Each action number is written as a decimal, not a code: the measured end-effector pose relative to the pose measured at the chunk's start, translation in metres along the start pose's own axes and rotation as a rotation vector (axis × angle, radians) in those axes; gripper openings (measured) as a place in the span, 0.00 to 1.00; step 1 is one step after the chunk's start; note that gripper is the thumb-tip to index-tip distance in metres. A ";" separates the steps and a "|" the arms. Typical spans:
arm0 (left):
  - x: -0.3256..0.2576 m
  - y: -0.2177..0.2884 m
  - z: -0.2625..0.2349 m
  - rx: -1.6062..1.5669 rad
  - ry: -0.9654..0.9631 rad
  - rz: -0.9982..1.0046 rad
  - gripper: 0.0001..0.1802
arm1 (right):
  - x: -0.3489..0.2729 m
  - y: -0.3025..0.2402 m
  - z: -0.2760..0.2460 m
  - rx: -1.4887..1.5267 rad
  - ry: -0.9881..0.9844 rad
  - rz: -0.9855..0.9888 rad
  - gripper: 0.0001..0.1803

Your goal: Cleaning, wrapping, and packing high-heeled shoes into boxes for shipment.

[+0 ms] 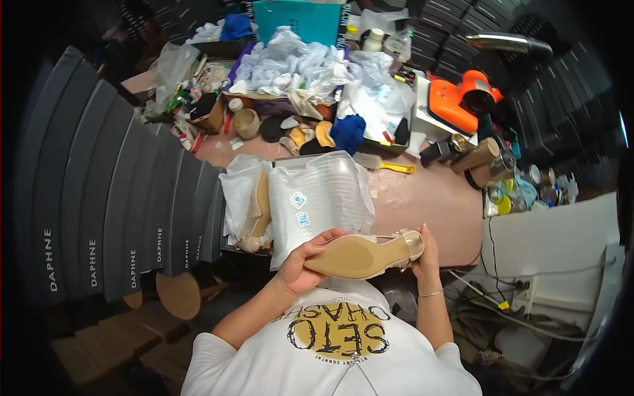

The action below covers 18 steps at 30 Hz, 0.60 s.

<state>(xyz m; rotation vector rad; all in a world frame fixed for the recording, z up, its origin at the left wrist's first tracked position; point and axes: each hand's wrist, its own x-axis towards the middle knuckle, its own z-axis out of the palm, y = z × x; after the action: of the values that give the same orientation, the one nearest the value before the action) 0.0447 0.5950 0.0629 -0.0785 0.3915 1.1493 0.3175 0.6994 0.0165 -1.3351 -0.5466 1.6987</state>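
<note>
- Grey boxes (99,185) are stacked high on the left of a crowded workroom; more dark boxes line the far background.
- Pink table (422,204) in the middle, its far side heaped with supplies.
- One beige shoe (360,257) is held up at the table's near edge, in front of the person's white shirt (330,343). Its tan sole faces the camera, toe to the left, heel to the right.
- Left hand (300,267) grips the shoe's toe end.
- Right hand (424,254) is closed around the heel end; a thin bracelet (430,294) circles that wrist.
- Near the table's left edge, a second shoe (259,204) lies beside white paper (238,188), its heel toward the person.
- Just right of that shoe is a ribbed, whitish packet (320,198) with two blue-and-white stickers.
- Beyond the packet lies a brush (396,167) with a yellow handle, and past it a blue cloth (348,134).
- Toward the far right corner, an orange device (456,109) sits on a white box (426,119).
- Crumpled white plastic (290,63) fills a container at the far edge.
</note>
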 end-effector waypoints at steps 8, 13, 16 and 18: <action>-0.017 -0.005 -0.013 0.061 0.119 -0.224 0.25 | -0.086 0.081 -0.035 0.265 0.208 -0.131 0.14; -0.021 -0.002 -0.019 0.148 0.051 -0.251 0.26 | -0.125 0.086 -0.026 0.243 0.173 -0.412 0.13; -0.025 -0.004 -0.013 0.193 0.048 -0.187 0.30 | -0.136 0.086 -0.034 0.244 0.128 -0.458 0.11; -0.021 -0.011 -0.011 0.120 0.110 -0.080 0.34 | -0.140 0.079 -0.034 0.206 0.172 -0.564 0.09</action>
<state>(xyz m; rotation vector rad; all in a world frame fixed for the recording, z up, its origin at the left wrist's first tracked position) 0.0443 0.5693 0.0584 -0.0515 0.5493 1.0430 0.3247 0.5357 0.0199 -1.0402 -0.5653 1.1335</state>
